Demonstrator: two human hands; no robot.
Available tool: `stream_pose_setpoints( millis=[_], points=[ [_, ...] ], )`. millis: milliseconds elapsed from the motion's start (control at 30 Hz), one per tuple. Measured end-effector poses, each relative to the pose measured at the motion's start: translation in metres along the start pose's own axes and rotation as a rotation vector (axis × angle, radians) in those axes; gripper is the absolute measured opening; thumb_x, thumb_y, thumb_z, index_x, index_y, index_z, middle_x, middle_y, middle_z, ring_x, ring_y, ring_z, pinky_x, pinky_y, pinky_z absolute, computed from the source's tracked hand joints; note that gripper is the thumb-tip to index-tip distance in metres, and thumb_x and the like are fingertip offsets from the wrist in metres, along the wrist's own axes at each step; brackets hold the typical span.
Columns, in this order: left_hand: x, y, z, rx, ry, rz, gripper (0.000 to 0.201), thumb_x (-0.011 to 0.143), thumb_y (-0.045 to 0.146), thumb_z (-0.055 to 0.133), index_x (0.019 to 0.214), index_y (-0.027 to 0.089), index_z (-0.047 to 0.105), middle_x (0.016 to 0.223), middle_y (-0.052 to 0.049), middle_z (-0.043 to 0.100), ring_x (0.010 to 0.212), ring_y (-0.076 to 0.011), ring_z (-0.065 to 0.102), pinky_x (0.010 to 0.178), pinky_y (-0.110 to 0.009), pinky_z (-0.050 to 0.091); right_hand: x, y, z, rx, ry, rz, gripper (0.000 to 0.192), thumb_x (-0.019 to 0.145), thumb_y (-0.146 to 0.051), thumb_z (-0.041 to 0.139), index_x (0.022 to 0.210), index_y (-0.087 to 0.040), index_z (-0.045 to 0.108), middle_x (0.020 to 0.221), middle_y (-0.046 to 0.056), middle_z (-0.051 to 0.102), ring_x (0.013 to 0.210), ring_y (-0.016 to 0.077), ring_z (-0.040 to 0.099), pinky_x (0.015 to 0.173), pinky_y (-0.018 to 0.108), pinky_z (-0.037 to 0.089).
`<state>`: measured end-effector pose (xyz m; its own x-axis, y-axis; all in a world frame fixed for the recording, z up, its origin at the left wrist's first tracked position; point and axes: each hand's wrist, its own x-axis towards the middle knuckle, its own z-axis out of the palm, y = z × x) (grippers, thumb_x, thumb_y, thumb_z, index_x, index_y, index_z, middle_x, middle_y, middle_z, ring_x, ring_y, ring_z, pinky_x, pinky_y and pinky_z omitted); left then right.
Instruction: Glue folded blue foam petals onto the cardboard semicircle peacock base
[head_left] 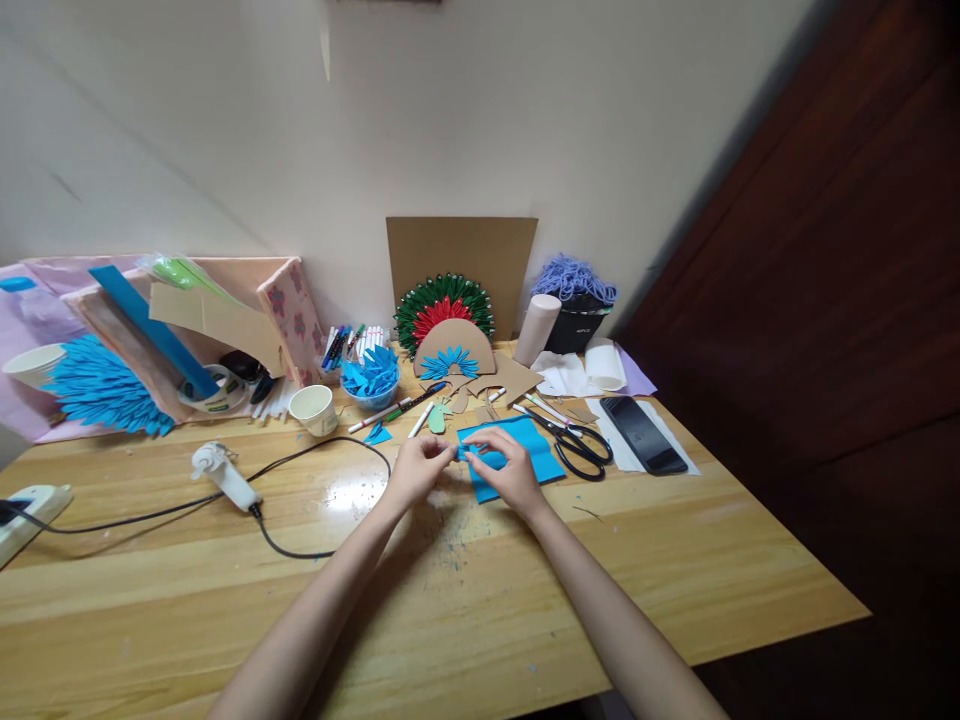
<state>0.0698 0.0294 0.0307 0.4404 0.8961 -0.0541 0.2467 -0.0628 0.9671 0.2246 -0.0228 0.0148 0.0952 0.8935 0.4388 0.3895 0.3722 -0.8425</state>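
My left hand [417, 466] and my right hand [507, 466] meet over the wooden table [225, 590] and pinch a small blue paper piece [463, 452] between their fingertips. Under my right hand lies a blue paper sheet [536, 446]. Behind them stands a cardboard half-circle [454, 345] with blue folded petals, in front of a fan of green and red petals [442, 300]. A blue bowl [370, 380] holds several folded blue pieces.
Black scissors [577, 450] and a black phone [643, 434] lie right of the sheet. A white glue gun [223, 474] with a black cord lies left, a paper cup [314, 409] behind it. Markers, cardboard scraps and a box of craft supplies crowd the back edge.
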Motion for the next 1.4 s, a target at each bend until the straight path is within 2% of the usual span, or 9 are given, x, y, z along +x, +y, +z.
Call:
stream_pose_setpoints(
  millis=[133,367,600,800,1100,1267,1400],
  points=[
    [0.001,0.0,-0.001,0.014,-0.029,0.004,0.028,0.071,0.039,0.057,0.067,0.012,0.066,0.064,-0.004,0.067,0.058,-0.0129,0.057,0.056,-0.022,0.04,0.0,-0.001,0.001,-0.057,-0.005,-0.049,0.012,0.079,-0.024,0.058,0.086,-0.022,0.067,0.085,0.006,0.063,0.081,0.018,0.058,0.069,0.03,0.05],
    [0.002,-0.001,-0.002,0.067,-0.083,0.038,0.031,0.074,0.041,0.055,0.071,0.013,0.067,0.072,-0.006,0.068,0.065,-0.0152,0.06,0.061,-0.023,0.042,0.0,0.002,0.002,-0.014,0.007,-0.01,0.011,0.079,-0.025,0.06,0.083,-0.021,0.068,0.082,0.005,0.064,0.078,0.0173,0.059,0.068,0.029,0.05],
    [-0.001,0.003,-0.005,0.302,-0.033,0.173,0.028,0.08,0.038,0.049,0.077,0.016,0.067,0.076,-0.005,0.068,0.07,-0.0166,0.059,0.062,-0.024,0.042,0.0,0.004,0.002,0.034,0.013,0.045,0.013,0.077,-0.029,0.061,0.082,-0.019,0.068,0.082,0.005,0.065,0.077,0.0174,0.06,0.068,0.029,0.05],
    [-0.001,0.002,-0.007,0.337,0.003,0.214,0.023,0.079,0.035,0.052,0.076,0.017,0.066,0.074,-0.005,0.067,0.067,-0.0158,0.058,0.06,-0.024,0.041,-0.001,0.005,0.004,-0.002,0.016,0.051,0.015,0.079,-0.031,0.058,0.081,-0.02,0.068,0.08,0.006,0.064,0.076,0.0184,0.059,0.068,0.031,0.05],
    [0.001,-0.001,-0.013,0.505,-0.008,0.369,0.016,0.081,0.029,0.052,0.076,0.017,0.063,0.077,-0.005,0.065,0.073,-0.0164,0.058,0.065,-0.025,0.041,-0.003,0.003,0.009,-0.014,0.018,0.043,0.011,0.079,-0.026,0.057,0.078,-0.019,0.064,0.077,0.005,0.062,0.072,0.0167,0.059,0.065,0.029,0.049],
    [0.001,0.002,-0.014,0.527,-0.029,0.516,0.014,0.082,0.026,0.051,0.089,0.019,0.062,0.087,-0.006,0.064,0.083,-0.0175,0.057,0.077,-0.031,0.043,-0.004,0.004,0.011,-0.032,0.028,0.052,0.01,0.079,-0.026,0.055,0.076,-0.018,0.061,0.076,0.004,0.061,0.069,0.016,0.058,0.065,0.029,0.049],
    [0.001,0.004,-0.015,0.57,-0.058,0.604,0.016,0.083,0.026,0.049,0.084,0.02,0.064,0.084,-0.006,0.064,0.082,-0.0172,0.056,0.082,-0.035,0.042,-0.004,0.003,0.011,-0.042,0.036,0.043,0.008,0.079,-0.024,0.054,0.075,-0.019,0.06,0.075,0.004,0.06,0.069,0.0161,0.057,0.065,0.029,0.048]
  ],
)
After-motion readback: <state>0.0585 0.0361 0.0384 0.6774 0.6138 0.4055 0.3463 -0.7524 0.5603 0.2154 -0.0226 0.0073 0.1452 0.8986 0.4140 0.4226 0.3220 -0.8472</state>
